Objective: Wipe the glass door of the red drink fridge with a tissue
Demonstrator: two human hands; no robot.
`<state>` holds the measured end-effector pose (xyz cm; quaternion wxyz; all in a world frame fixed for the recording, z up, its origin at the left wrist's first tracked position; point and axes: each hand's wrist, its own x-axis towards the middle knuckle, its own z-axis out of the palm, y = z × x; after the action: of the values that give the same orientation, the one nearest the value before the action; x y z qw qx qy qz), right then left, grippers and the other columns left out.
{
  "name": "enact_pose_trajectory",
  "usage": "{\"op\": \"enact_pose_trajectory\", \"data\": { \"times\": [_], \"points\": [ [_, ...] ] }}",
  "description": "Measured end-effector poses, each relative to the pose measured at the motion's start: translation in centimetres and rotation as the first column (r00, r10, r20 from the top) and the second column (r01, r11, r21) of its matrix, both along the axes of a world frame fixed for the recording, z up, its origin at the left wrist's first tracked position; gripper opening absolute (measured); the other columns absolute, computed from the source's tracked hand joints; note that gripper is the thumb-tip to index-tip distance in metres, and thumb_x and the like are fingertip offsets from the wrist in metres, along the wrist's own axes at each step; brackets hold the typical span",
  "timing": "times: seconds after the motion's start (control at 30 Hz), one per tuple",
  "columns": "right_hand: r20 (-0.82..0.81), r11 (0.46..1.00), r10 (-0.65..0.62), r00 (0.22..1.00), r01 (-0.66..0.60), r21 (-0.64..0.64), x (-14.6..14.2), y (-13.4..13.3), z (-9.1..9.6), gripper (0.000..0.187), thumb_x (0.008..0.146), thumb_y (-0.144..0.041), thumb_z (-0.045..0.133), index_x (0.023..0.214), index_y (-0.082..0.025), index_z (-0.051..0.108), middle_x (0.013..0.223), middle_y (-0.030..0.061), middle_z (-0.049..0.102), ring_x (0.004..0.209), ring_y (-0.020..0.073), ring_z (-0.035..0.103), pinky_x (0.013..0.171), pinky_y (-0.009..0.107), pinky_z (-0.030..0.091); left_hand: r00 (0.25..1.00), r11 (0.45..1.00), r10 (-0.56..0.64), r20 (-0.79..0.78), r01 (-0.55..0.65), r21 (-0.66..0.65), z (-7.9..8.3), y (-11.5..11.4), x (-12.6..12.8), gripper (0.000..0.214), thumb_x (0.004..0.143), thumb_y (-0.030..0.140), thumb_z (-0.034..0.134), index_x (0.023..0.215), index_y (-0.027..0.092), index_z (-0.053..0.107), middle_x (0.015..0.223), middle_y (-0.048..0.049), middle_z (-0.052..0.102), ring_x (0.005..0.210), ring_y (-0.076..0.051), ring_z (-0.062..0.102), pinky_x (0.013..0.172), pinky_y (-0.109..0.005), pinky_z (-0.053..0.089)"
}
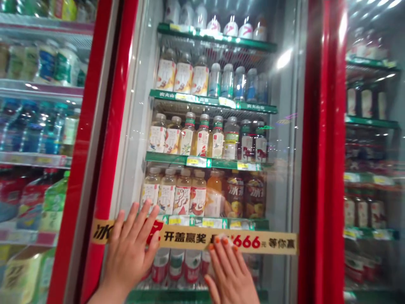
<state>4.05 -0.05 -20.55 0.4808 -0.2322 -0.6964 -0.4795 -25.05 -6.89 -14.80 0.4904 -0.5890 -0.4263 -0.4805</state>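
Both my hands press flat against the glass door (284, 139) of a red-framed drinks fridge. My left hand (131, 249) lies open with fingers spread over the left end of a yellow promotional sticker strip (268, 242). My right hand (229, 270), with orange-painted nails, is open too, its fingertips on the strip's lower edge near the red "666". Behind the glass, green shelves (177, 159) hold rows of bottled teas and juices (186, 195).
The red door frame (322, 169) stands to the right, with another fridge of bottles (370, 211) beyond. Left of the red edge (95, 169), a further cooler holds water and soft drink bottles (38, 126).
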Motion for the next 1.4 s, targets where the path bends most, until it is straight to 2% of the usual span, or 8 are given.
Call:
{"op": "enact_pose_trajectory", "data": {
  "times": [0.2, 0.43, 0.67, 0.9, 1.0, 1.13, 1.27, 1.4],
  "points": [
    [-0.543, 0.975, -0.134, 0.829, 0.013, -0.222, 2.7, 2.5, 11.9, 0.081, 0.115, -0.040, 0.036, 0.179, -0.018, -0.010, 0.188, 0.0157, -0.001, 0.175, 0.0402, 0.007, 0.136, 0.078, 0.024, 0.999, 0.999, 0.014, -0.033, -0.013, 0.049, 0.4, 0.1, 0.3, 0.073, 0.107, 0.037, 0.057, 0.175, 0.031, 0.032, 0.183, 0.0031, 0.031, 0.175, -0.017, 0.020, 0.147, -0.043, 0.009],
    [0.189, 0.988, 0.040, 0.981, -0.011, -0.155, -1.0, 0.6, 12.6, 0.085, 0.114, -0.050, 0.045, 0.180, -0.022, 0.000, 0.186, 0.0051, 0.023, 0.174, 0.0268, 0.021, 0.140, 0.051, 0.034, 0.992, 0.996, 0.071, -0.100, -0.065, 0.059, 0.6, -0.8, -0.9, 0.078, 0.100, 0.022, 0.065, 0.173, 0.027, 0.037, 0.179, -0.0054, 0.043, 0.172, -0.022, 0.030, 0.146, -0.046, 0.016],
    [-0.518, 0.964, -0.103, 0.849, -0.043, -0.261, 5.4, 3.1, 21.9, 0.078, 0.117, -0.052, 0.020, 0.179, -0.009, -0.001, 0.187, 0.0254, 0.007, 0.175, 0.0397, 0.004, 0.139, 0.073, 0.017, 0.997, 0.993, 0.020, -0.077, -0.011, 0.119, 6.1, -0.8, -2.0, 0.080, 0.100, 0.023, 0.068, 0.173, 0.030, 0.037, 0.173, -0.0081, 0.053, 0.168, -0.026, 0.040, 0.143, -0.049, 0.027],
    [0.352, 0.992, 0.084, 0.932, -0.046, -0.116, -1.9, 0.7, 15.3, 0.085, 0.113, -0.054, 0.044, 0.181, -0.024, 0.001, 0.188, 0.0084, 0.021, 0.175, 0.0257, 0.018, 0.141, 0.050, 0.032, 0.997, 0.994, 0.072, 0.034, -0.075, 0.078, 7.2, 0.9, -1.1, 0.080, 0.106, 0.031, 0.059, 0.178, 0.026, 0.024, 0.185, -0.0086, 0.029, 0.176, -0.024, 0.017, 0.146, -0.051, 0.013],
    [-0.037, 0.978, -0.019, 0.999, 0.011, -0.209, 3.5, 1.9, 19.3, 0.088, 0.114, -0.059, 0.037, 0.180, -0.017, -0.003, 0.188, 0.0170, 0.017, 0.175, 0.0293, 0.016, 0.141, 0.056, 0.029, 0.996, 0.993, 0.079, 0.036, -0.082, 0.085, 6.5, 1.0, -1.0, 0.080, 0.106, 0.032, 0.057, 0.178, 0.025, 0.024, 0.185, -0.0082, 0.029, 0.176, -0.023, 0.016, 0.147, -0.049, 0.011],
    [-0.545, 0.960, -0.139, 0.827, -0.024, -0.280, 3.2, 3.1, 28.4, 0.084, 0.115, -0.053, 0.022, 0.176, 0.000, -0.002, 0.185, 0.0325, 0.004, 0.175, 0.0408, 0.001, 0.139, 0.072, 0.017, 0.995, 0.990, 0.085, 0.049, -0.090, 0.105, 6.5, 1.0, -0.9, 0.079, 0.106, 0.033, 0.056, 0.178, 0.024, 0.024, 0.185, -0.0091, 0.029, 0.176, -0.022, 0.015, 0.147, -0.048, 0.010],
    [-0.027, 0.988, 0.020, 0.999, -0.024, -0.154, -6.1, 0.9, 26.2, 0.083, 0.114, -0.047, 0.035, 0.179, -0.012, -0.002, 0.189, 0.0162, 0.009, 0.176, 0.0304, 0.005, 0.143, 0.058, 0.019, 0.995, 0.992, 0.088, 0.052, -0.092, 0.082, 5.8, 0.7, -1.3, 0.079, 0.106, 0.033, 0.057, 0.177, 0.025, 0.024, 0.183, -0.0101, 0.034, 0.175, -0.023, 0.020, 0.146, -0.050, 0.016],
    [0.623, 0.992, 0.126, 0.772, -0.093, -0.085, -7.8, -0.5, 24.0, 0.076, 0.114, -0.053, 0.037, 0.180, -0.026, 0.012, 0.187, -0.0006, 0.024, 0.174, 0.0185, 0.019, 0.144, 0.044, 0.021, 0.987, 0.988, 0.132, 0.086, -0.138, 0.073, 3.6, 0.5, -1.7, 0.082, 0.106, 0.036, 0.057, 0.178, 0.017, 0.021, 0.183, -0.0141, 0.031, 0.176, -0.023, 0.015, 0.146, -0.045, 0.012]
  ]
}}
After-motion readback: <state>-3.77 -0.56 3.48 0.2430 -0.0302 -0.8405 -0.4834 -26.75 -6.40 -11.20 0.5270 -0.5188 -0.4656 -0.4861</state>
